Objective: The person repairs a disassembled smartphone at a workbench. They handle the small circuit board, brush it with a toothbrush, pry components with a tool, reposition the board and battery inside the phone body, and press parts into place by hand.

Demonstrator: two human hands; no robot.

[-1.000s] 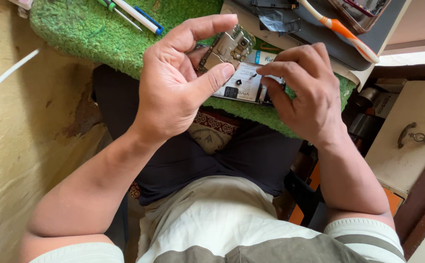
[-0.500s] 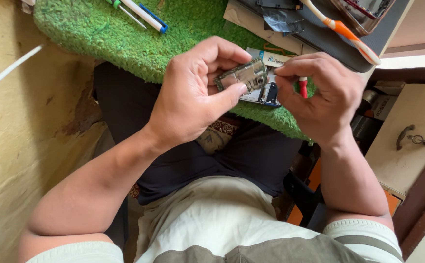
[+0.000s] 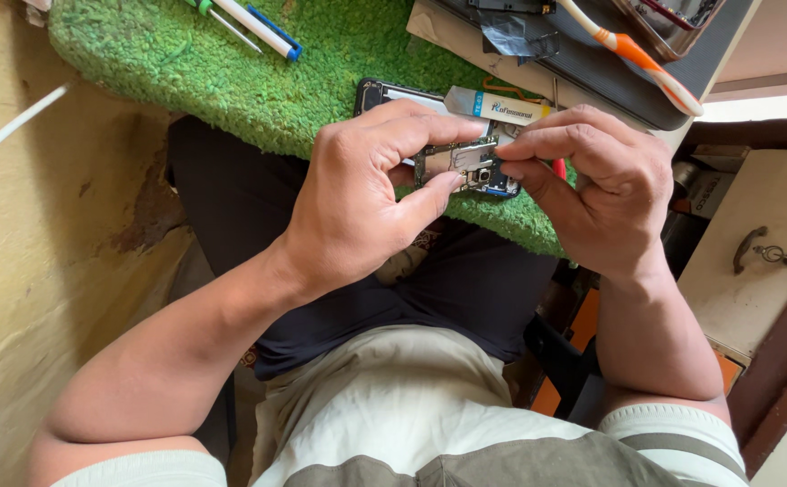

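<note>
Nearest the camera, the left hand [image 3: 357, 207] pinches one small circuit board [image 3: 467, 167] between thumb and forefinger, lifting it just above the near edge of the green turf mat [image 3: 231, 81], likely so both sides can be reached. The right hand [image 3: 605, 189] closes its fingertips on the board's right end to steady it, and a red-tipped tool [image 3: 559, 168] peeks from under those fingers; how it is gripped I cannot tell. Just beyond the board, one opened phone body [image 3: 384, 92] lies flat on the mat, close by. Farther left rest two pen-like tools [image 3: 253, 25]. At the far right, one orange-and-white toothbrush [image 3: 632, 50] lies across a dark tray [image 3: 592, 72].
</note>
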